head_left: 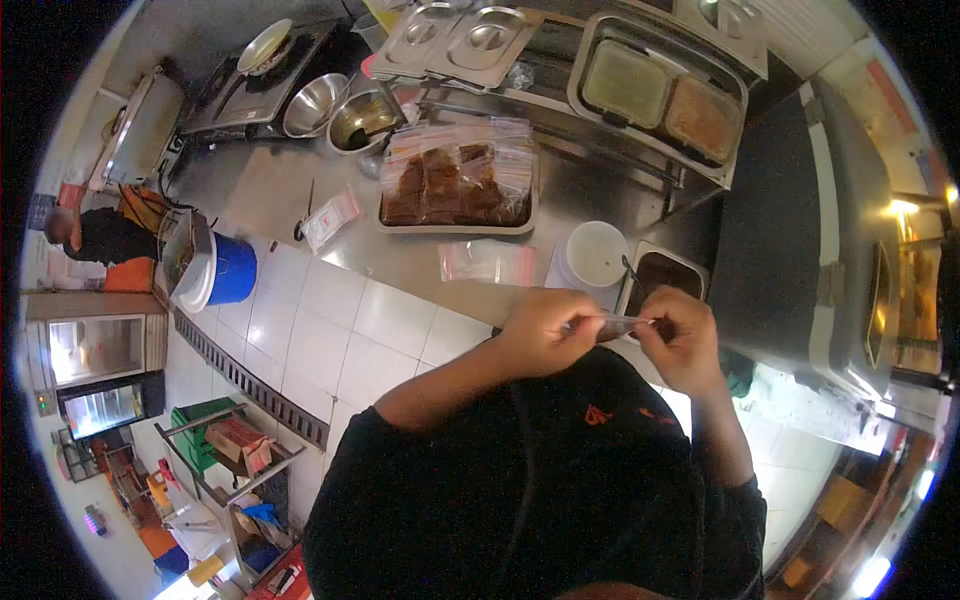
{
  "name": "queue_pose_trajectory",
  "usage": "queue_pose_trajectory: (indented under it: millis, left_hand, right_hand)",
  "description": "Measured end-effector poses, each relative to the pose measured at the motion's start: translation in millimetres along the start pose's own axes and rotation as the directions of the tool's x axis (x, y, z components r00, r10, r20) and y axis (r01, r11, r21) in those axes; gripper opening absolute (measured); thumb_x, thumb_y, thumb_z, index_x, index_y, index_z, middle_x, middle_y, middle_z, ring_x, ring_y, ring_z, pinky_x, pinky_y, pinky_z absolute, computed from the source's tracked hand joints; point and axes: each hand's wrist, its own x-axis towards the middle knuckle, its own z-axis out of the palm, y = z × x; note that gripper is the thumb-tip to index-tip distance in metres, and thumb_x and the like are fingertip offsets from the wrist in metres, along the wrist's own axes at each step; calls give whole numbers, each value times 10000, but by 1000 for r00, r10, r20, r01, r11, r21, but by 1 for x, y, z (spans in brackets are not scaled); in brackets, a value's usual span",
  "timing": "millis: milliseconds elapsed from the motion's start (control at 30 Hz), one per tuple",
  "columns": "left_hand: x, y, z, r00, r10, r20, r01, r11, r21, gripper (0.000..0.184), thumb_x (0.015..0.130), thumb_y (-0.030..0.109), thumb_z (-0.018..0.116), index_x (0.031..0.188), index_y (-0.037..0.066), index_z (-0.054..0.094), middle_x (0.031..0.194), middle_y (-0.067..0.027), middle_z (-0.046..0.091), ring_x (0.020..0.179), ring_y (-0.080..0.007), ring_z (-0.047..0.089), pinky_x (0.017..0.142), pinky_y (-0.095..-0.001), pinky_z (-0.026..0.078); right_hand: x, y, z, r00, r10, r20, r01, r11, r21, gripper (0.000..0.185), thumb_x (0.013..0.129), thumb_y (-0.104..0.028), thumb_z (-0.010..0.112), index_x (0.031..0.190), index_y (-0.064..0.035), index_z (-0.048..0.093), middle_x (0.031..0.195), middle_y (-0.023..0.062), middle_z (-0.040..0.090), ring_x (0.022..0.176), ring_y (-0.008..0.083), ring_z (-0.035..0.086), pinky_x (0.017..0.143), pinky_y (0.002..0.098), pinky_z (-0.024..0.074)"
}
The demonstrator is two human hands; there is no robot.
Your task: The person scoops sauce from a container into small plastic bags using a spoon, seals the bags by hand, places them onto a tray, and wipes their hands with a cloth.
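Close to my chest, my left hand [550, 330] and my right hand [682, 338] pinch the two ends of a clear plastic bag [620, 319], seen nearly edge-on. Its lower part and contents are hard to make out. Just beyond the hands stand a white round bowl [597, 252] and a metal pan of dark brown food [668, 275], with a spoon handle leaning out of it. A flat zip bag [488, 262] with a pink strip lies left of the bowl. Behind it, a metal tray [460, 229] holds several zip bags filled with brown sauce [440, 185].
A pack of bags [330, 218] and scissors [299, 230] lie left on the steel counter. Metal bowls [315, 105], a stove [260, 85] and lidded pans [487, 45] stand farther back. A blue bucket [233, 268] and another person [110, 235] are at far left.
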Motion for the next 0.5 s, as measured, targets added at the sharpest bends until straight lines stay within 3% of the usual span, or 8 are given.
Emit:
queue_pose_trajectory:
  millis: [100,167,200,233,267,333,433,500]
  left_hand:
    - [-8,-38,-27,958,74,-278,-90,995,-46,150,923,162,570,826,52,538,734,-80,652,606,-157,598,556,-329,482]
    - [-12,-52,-63,848,-319,-423,235,942,-239,191,970,193,505,835,58,506,781,-71,656,620,-127,571,625,-312,488]
    - [-7,-66,-82,798,-370,-477,234,918,-320,197,984,206,474,866,53,513,846,-77,658,688,-118,564,697,-292,471]
    - [-10,-106,-112,775,-317,-547,353,935,-43,202,983,226,482,894,49,523,911,-107,652,766,-142,575,743,-298,458]
    - [-8,-131,-140,750,-334,-571,447,892,64,201,966,217,504,980,25,558,943,-124,644,812,-209,595,738,-339,466]
    - [-1,-182,-172,707,-21,-707,432,804,408,202,922,172,559,1038,12,600,936,-143,639,846,-284,598,788,-390,460]
    - [-2,-219,-205,664,310,-681,372,653,659,242,879,127,601,1093,15,617,932,-151,639,906,-331,583,834,-426,444]
    - [-2,-183,-186,747,64,-662,451,682,575,216,855,102,621,1058,28,631,942,-157,639,927,-330,576,842,-432,439]
  right_hand:
    - [-3,32,-6,982,-47,-185,60,996,70,80,776,43,625,813,-14,583,808,90,600,716,163,567,638,285,448]
    - [-11,43,-15,973,24,-231,18,983,181,69,811,48,593,841,-13,579,859,79,593,722,126,536,638,258,431]
    - [-15,47,-20,966,65,-252,-5,973,232,68,829,50,577,856,-12,576,885,74,590,726,108,520,638,245,422]
    - [-18,49,-23,962,99,-253,-35,969,244,62,839,48,567,859,-11,573,899,71,586,722,99,508,634,236,415]
    - [-22,51,-25,958,133,-255,-66,964,257,58,849,46,557,862,-9,570,913,68,581,718,91,496,630,228,407]
    - [-27,55,-26,948,167,-271,-106,969,225,48,863,34,550,857,-10,566,913,64,574,720,84,493,633,223,409]
    - [-36,63,-21,921,221,-320,-151,962,230,29,874,12,564,865,-15,567,897,52,571,732,82,501,638,222,414]
    - [-47,65,-19,892,301,-338,-223,942,250,15,881,-5,578,879,-18,571,886,42,569,744,83,505,654,224,419]
